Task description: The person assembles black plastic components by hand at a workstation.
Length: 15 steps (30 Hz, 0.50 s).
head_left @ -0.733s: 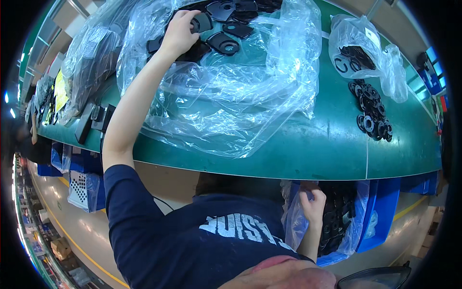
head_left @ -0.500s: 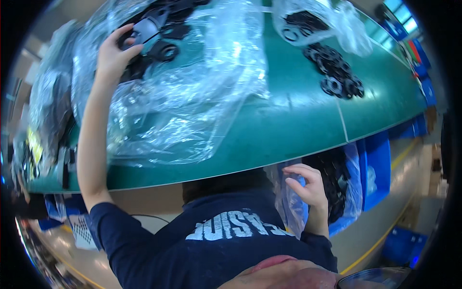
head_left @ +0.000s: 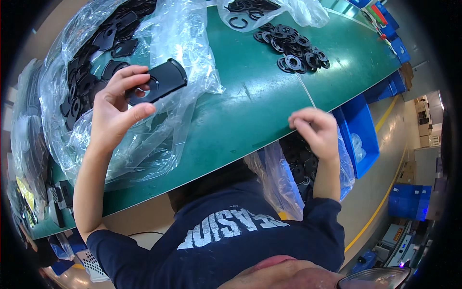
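Observation:
My left hand [head_left: 115, 106] is raised over the plastic sheeting, its thumb and fingers closed on a flat black plastic part [head_left: 166, 83] with a rounded end and a round opening. The part is tilted and hangs clear of the pile. Behind it, a heap of similar black plastic parts [head_left: 113, 36] lies in the clear plastic bag [head_left: 185, 43]. My right hand [head_left: 317, 130] is over the front edge of the green table [head_left: 240, 115], fingers curled in, with nothing seen in them. Farther off on the table is a pile of black rings [head_left: 291, 45].
Below the table edge, a plastic-lined bin holds black parts [head_left: 301, 168]. A blue bin [head_left: 363, 139] stands to its right. At the far side lies a clear bag [head_left: 303, 12] with more rings. More wrapped parts [head_left: 31, 125] line the left side.
My left hand has lifted the black plastic part off the heap and brought it nearer. My right hand has risen from above the lined bin to the table edge, its fingers curling in. The view has shifted.

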{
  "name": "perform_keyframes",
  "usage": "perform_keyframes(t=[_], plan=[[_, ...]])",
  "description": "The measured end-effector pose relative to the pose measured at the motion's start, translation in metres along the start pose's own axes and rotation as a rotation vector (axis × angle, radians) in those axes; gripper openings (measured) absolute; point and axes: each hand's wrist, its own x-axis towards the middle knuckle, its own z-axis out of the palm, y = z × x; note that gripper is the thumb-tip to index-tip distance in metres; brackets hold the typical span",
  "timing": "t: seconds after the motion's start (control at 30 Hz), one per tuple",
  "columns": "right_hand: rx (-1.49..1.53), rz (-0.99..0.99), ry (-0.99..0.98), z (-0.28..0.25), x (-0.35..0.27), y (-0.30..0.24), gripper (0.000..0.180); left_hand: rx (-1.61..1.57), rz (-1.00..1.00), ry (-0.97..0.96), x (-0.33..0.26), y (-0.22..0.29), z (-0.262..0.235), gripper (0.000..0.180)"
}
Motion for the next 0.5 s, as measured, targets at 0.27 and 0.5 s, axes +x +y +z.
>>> perform_keyframes(t=[0.27,0.5], plan=[[-0.606,-0.089,0.212,-0.025,0.078,0.031,0.016,-0.034,-0.075,0.038,-0.004,-0.002,0.023,0.036],[-0.812,-0.115,0.146,-0.021,0.097,0.051,0.02,-0.342,-0.32,0.056,-0.021,-0.01,0.024,0.027]])
